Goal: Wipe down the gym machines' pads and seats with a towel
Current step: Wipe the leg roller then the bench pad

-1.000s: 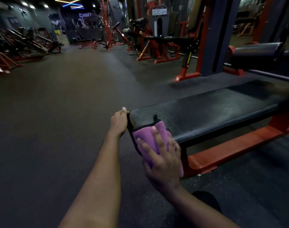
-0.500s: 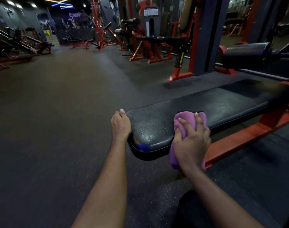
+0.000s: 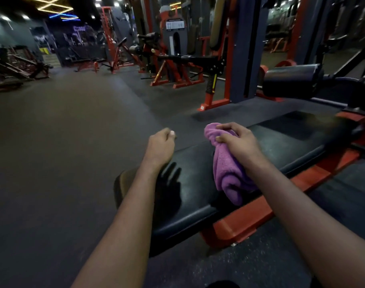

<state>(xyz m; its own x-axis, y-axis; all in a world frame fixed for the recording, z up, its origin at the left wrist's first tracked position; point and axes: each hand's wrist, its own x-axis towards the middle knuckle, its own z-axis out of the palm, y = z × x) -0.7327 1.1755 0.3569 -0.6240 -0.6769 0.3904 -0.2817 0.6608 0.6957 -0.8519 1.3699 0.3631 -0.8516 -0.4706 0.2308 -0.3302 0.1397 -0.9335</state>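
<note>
Where I am working: I am leaning over the near end of the bench pad (image 3: 200, 169), both forearms reaching forward across it.
Bench pad: black and long, it is running away to my right on a red frame (image 3: 250, 217).
Towel (image 3: 227, 169): purple and bunched, it is trailing from my grip down across the pad, its lower end reaching the pad's near edge.
Right hand (image 3: 237, 142): I am gripping the towel's upper end, thumb and fingers curling round the cloth.
Left hand (image 3: 159, 146): I am keeping the fingers curled under, holding nothing, over the pad's far edge. I cannot tell whether it is touching.
Roller pad (image 3: 291, 83): black and cylindrical, it is sitting beyond the bench's far end.
Floor (image 3: 63, 142): dark matting is stretching left toward other red machines.
</note>
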